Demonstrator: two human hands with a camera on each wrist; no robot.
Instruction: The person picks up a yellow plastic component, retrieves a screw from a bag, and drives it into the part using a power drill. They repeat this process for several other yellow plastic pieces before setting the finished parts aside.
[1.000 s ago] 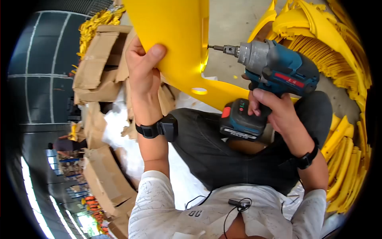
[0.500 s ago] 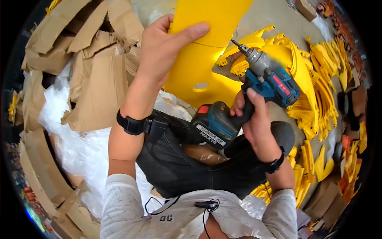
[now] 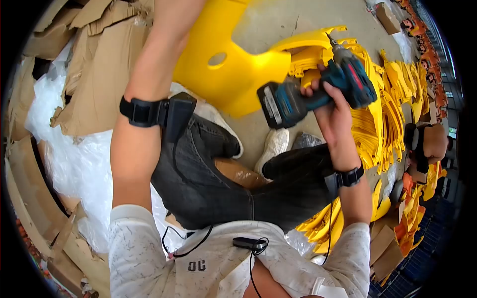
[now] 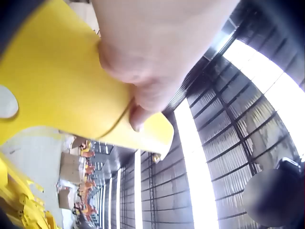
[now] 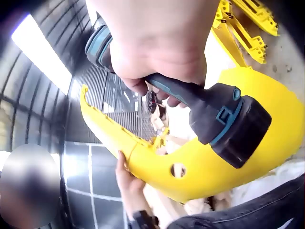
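Observation:
My left hand (image 4: 147, 81) grips a large curved yellow plastic panel (image 3: 213, 64) by its narrow end, with the thumb over the outer face. In the head view that hand lies past the top edge, so just the forearm shows. The panel has an oval hole and a seam line near the hand. My right hand (image 3: 335, 111) holds a blue and black cordless impact driver (image 3: 350, 82) by its handle, fingers wrapped round it. The driver's bit points up and away, apart from the panel. Its battery (image 3: 280, 107) hangs close beside the panel's wide lower end.
Stacked yellow panels (image 3: 377, 114) lie on the floor to the right. Torn cardboard (image 3: 102, 84) and clear plastic wrap (image 3: 79, 169) spread along the left. My bent legs (image 3: 213, 184) are below the hands, and another person (image 3: 430, 144) is at the far right.
The driver's bit has drawn back from the panel's edge, and the driver has moved right. My left hand has carried the panel up and away, its wide end swinging outward.

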